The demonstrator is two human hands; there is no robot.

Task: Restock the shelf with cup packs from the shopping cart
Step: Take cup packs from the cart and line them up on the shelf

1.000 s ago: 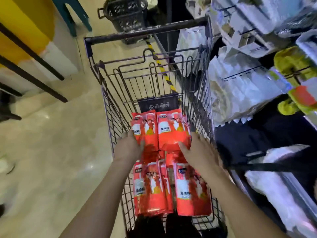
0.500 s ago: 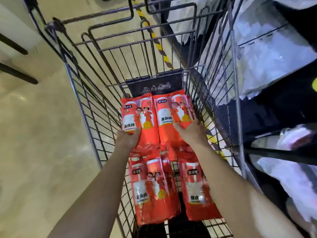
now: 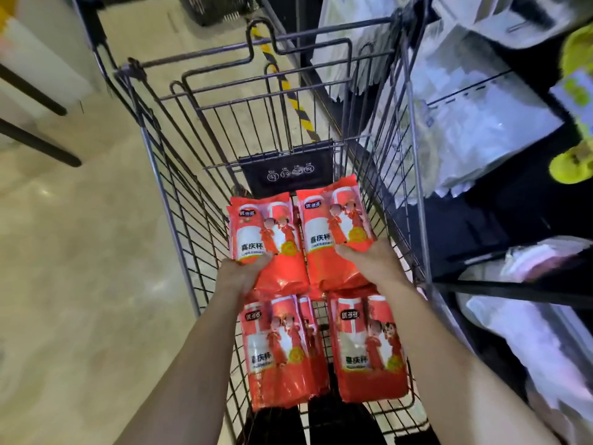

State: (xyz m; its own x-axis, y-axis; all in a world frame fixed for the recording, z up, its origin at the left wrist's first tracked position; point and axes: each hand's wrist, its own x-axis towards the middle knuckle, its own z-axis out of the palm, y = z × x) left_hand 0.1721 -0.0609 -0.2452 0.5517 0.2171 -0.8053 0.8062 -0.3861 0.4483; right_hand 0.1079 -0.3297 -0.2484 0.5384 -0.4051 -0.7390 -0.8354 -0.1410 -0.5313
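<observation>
The far left cup pack [image 3: 266, 232] and the far right cup pack [image 3: 333, 226], both red, are sitting side by side and touching inside the shopping cart [image 3: 179, 200]. They are overlapping the far ends of two near cup packs [image 3: 279, 351] lying on the cart's wire bottom. The left hand [image 3: 242, 276] is gripping the far left cup pack at its near end, fingers clenched round it and thumb pressing on the printed front. The right hand [image 3: 372, 264] is grasping the far right cup pack the same way. Just beside the cart on the right, the shelf [image 3: 500, 289] is carrying white wrapped goods [image 3: 475, 123]. The pale floor [image 3: 80, 252] is showing on the left, with yellow-black tape [image 3: 298, 107] running beyond the cart.
</observation>
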